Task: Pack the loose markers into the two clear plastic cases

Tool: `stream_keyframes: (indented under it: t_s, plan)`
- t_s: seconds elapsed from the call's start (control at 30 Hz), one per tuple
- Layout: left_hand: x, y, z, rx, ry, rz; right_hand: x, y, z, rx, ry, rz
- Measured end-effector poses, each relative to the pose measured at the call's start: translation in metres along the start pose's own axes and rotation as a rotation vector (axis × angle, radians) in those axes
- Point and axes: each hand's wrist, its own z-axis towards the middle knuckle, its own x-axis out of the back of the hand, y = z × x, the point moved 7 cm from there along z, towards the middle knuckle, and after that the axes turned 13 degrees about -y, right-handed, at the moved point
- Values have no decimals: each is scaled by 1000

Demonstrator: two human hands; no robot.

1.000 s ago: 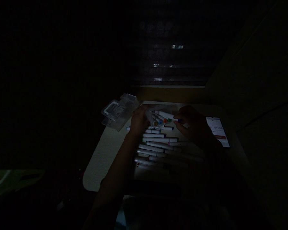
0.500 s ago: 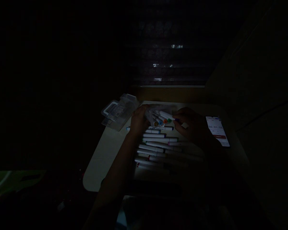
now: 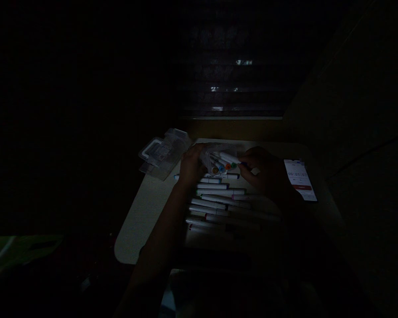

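Observation:
The scene is very dark. My left hand [image 3: 190,167] is closed around a clear plastic marker case [image 3: 208,155] lying on its side on a small pale table [image 3: 142,212]. Coloured marker ends [image 3: 223,167] show in the case's mouth. My right hand [image 3: 263,170] pinches the end of a white marker [image 3: 230,158] whose other end sits in that mouth. Several white markers with coloured caps [image 3: 219,201] lie in rows on the table just below both hands.
A clear plastic lid with a white handle [image 3: 159,152] lies at the table's far left corner. A lit phone [image 3: 299,179] showing a timer rests at the right. A dark window blind [image 3: 232,84] is beyond the table. Surroundings are too dark to make out.
My right hand has slid the white marker a little further left into the case's mouth. My left hand and the rows of markers have stayed put.

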Motion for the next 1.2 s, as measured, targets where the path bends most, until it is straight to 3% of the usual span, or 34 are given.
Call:
stream_keyframes:
  t_s: [0.47, 0.77, 1.03, 1.2]
  plan:
    - [1, 0, -1, -43, 31, 4, 5, 1, -1, -79, -26, 5]
    - [1, 0, -1, -55, 32, -1, -9, 24, -5, -268, -334, -42]
    - [2, 1, -1, -39, 41, -4, -48, 61, -28, -360, -746, -100]
    - [2, 0, -1, -44, 46, 0, -64, 64, -25, -365, -791, -43]
